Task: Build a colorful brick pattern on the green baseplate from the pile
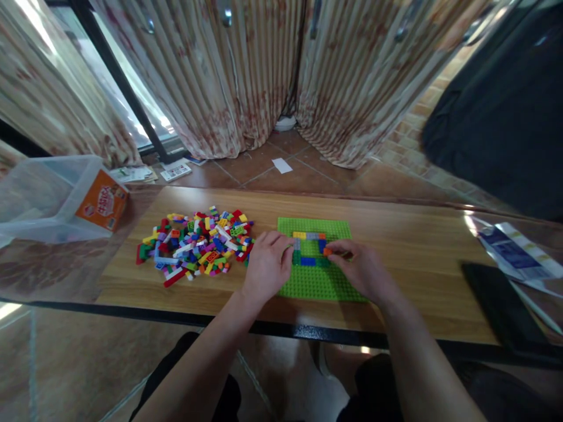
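Observation:
A green studded baseplate (308, 290) lies on the table, with a rectangular ring of toy bricks on it. Its sides include a yellow brick (299, 235), a light grey brick (312, 236), a blue brick (308, 262) and a dark green brick (297, 258). My right hand (365, 269) pinches a small orange brick (326, 251) against the ring's right side, beside a dark blue brick (322, 245). At the ring's left side my left hand (268, 264) is closed, thumb and forefinger together; whatever lies between its fingertips is too small to make out.
Loose mixed bricks (202, 240) are heaped on the left of the wooden table (413, 246). A clear plastic bin (53, 199) with an orange label stands beyond the table's left end. A dark flat object (501, 305) and printed packaging (523, 249) lie at the right.

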Motion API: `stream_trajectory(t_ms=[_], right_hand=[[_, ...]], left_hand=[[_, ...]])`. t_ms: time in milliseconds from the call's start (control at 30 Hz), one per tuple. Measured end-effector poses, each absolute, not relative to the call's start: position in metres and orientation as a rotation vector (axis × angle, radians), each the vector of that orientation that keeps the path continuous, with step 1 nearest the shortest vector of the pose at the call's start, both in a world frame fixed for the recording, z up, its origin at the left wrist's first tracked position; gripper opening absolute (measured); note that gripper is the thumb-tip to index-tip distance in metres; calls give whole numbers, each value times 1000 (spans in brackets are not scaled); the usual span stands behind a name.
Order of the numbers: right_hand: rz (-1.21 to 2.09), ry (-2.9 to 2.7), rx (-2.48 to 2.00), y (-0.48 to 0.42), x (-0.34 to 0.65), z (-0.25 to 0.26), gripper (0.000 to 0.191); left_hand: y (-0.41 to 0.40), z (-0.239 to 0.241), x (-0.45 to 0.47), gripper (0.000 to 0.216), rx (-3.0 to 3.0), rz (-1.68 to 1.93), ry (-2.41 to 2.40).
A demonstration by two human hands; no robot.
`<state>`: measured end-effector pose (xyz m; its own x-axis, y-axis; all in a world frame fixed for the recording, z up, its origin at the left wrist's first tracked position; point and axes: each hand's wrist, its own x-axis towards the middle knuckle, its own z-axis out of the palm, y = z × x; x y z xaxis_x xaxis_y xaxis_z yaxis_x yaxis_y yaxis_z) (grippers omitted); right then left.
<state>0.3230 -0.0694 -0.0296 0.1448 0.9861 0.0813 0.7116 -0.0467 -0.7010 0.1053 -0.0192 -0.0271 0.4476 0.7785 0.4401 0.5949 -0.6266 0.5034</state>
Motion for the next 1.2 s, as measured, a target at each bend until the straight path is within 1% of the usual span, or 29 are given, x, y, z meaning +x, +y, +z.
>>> stream_trajectory(t_ms=[200,367,700,967,1200], right_hand=[[640,-1657,-1805,-69,323,-32,15],[646,-1658,-1842,-68,323,-32,12],[659,-1703,-1840,-66,323,-32,20],[649,-1597,-1903,-65,317,-26,20],[647,-1579,-1946,-64,316,-25,21]], left_hand=[[-24,-32,114,17,2401,907,1059],[-30,-35,126,30,2348,741,993],[-39,-29,142,45,2408,429,1053],[-39,-27,146,47,2369,402,1096],[-38,-33,147,47,2323,456,1091]])
